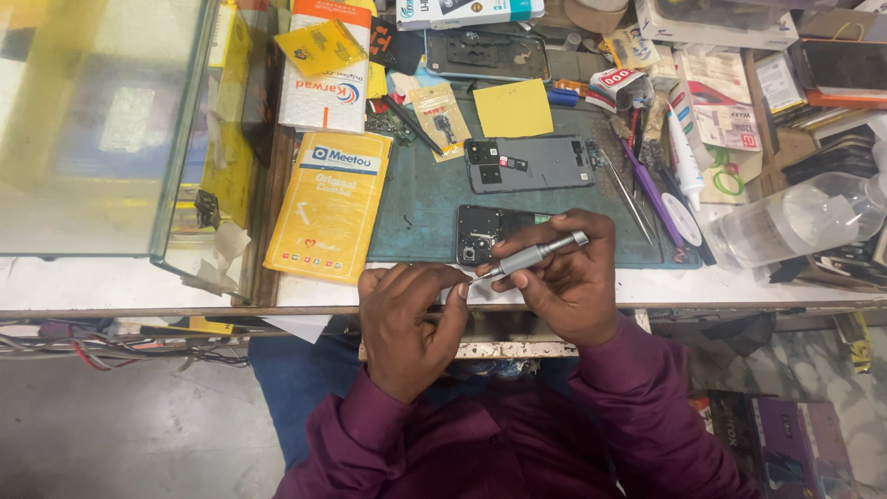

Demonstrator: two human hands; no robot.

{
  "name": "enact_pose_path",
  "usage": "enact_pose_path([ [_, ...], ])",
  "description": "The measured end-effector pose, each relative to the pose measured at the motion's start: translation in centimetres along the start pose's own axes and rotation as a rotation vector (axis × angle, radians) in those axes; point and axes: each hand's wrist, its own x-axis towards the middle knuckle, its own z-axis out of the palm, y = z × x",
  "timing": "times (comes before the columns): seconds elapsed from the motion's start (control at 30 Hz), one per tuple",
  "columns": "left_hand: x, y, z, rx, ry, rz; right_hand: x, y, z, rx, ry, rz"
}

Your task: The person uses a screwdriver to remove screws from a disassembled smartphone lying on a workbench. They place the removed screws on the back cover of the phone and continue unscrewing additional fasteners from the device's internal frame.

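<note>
A: Two hands at the bench's front edge. Right hand (pixel 568 277) closed round a grey screwdriver (pixel 536 255), shaft slanting down-left. Left hand (pixel 411 310) has thumb & forefinger pinched together at the driver tip, looks like they're on the bit or something tiny there, can't tell which.

B: Where's the phone?

A: Black phone (pixel 485 233), back off, lies on the green mat (pixel 416 199) just behind the hands, right hand partly over it. A second, grey phone (pixel 528 164) sits further back on the mat, mid-bench. Tweezers (pixel 628 196) & purple pry tool (pixel 651 191) to the right of it, clear bottle (pixel 799 217) lying near the right edge, yellow packet (pixel 330 205) left of the mat.

B: Tips for handling it well?

A: My read: keep the work low over the bench, not past the front edge, so a dropped small part lands on the bench, not the floor. Light pinch w/ the left, steady the driver w/ the right, don't twist hard. Seat whatever's at the tip straight along the shaft, not cocked. Elbows in; bottle's close enough to the right to get knocked.
</note>
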Motion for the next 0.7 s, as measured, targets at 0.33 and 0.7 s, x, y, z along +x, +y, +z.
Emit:
enact_pose_path([
  [0.33, 0.0, -0.07, 0.17, 0.033, 0.002, 0.014, -0.13, 0.52, -0.25, -0.145, 0.032, -0.023],
  [0.7, -0.04, -0.28, 0.19, 0.057, -0.022, 0.018, 0.17, -0.06, -0.44, -0.136, -0.024, -0.02],
])
